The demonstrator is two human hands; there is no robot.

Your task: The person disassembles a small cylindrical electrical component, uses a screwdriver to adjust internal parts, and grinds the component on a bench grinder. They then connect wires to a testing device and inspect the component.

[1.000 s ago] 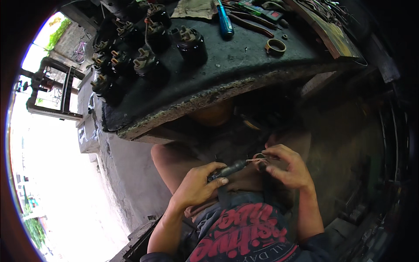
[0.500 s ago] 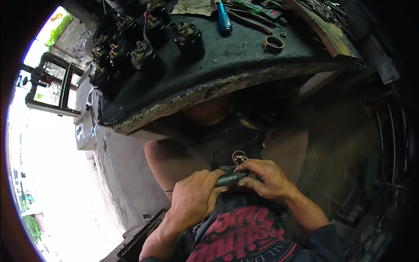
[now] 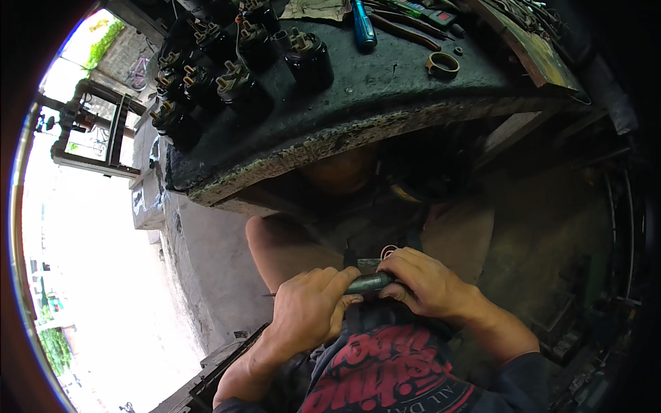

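A dark grey metal cylinder (image 3: 369, 283) lies crosswise in front of my shirt, held between both hands over my lap. My left hand (image 3: 308, 303) wraps round its left part, with the thumb below. My right hand (image 3: 428, 282) grips the right end, fingers over the top and thumb underneath. From the left hand's outer side a thin dark rod (image 3: 269, 295) sticks out; whether it belongs to the cylinder I cannot tell. A pale wire loop (image 3: 390, 250) shows just behind the right fingers, partly hidden by them.
Ahead stands a dark workbench (image 3: 372, 96) with a rough front edge. Several black solenoid-like canisters (image 3: 308, 62) with metal terminals crowd its left side. A blue-handled screwdriver (image 3: 363, 27), pliers (image 3: 406, 31) and a metal ring (image 3: 442, 66) lie farther right, near a worn board (image 3: 530, 51).
My right fingers have closed further over the cylinder's right end and now cover more of the wire loop. The whole view has shifted slightly.
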